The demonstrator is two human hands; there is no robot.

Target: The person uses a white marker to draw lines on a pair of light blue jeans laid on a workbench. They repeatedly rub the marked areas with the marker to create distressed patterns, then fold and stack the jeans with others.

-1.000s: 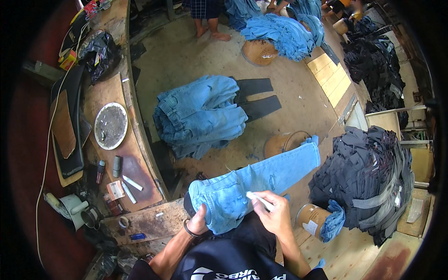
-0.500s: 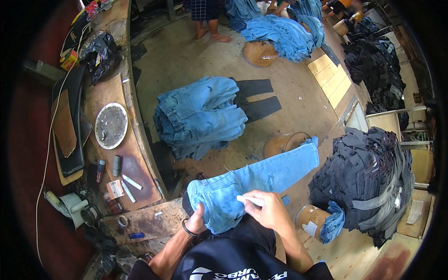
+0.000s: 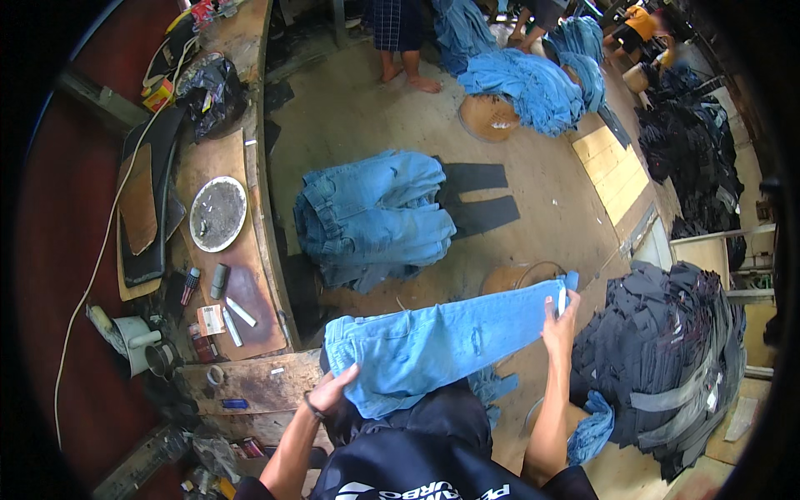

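A pair of light blue jeans (image 3: 442, 342) lies across my lap, its waistband to the left and its leg stretched toward the right. My left hand (image 3: 335, 387) grips the jeans at the waist end, thumb on top of the denim. At the hem, my right hand (image 3: 560, 323) holds a white chalk-like stick (image 3: 562, 298) upright between its fingers. That hand touches the edge of the leg; whether it also pinches the cloth, I cannot tell. Beyond my lap, a stack of blue jeans (image 3: 375, 208) rests on the floor over dark trousers (image 3: 483, 196).
On the left bench (image 3: 250, 321) are a round dish of grey matter (image 3: 218, 214), white sticks (image 3: 240, 312) and a black plastic bag (image 3: 212, 96). A tall pile of black cloth (image 3: 658, 358) stands right. Ahead are heaped jeans (image 3: 525, 87) and other people's bare feet (image 3: 414, 79).
My right hand has moved from the upper part of the jeans out to the hem, carrying the white stick. The leg now lies flatter and more level. My left hand stays at the waist.
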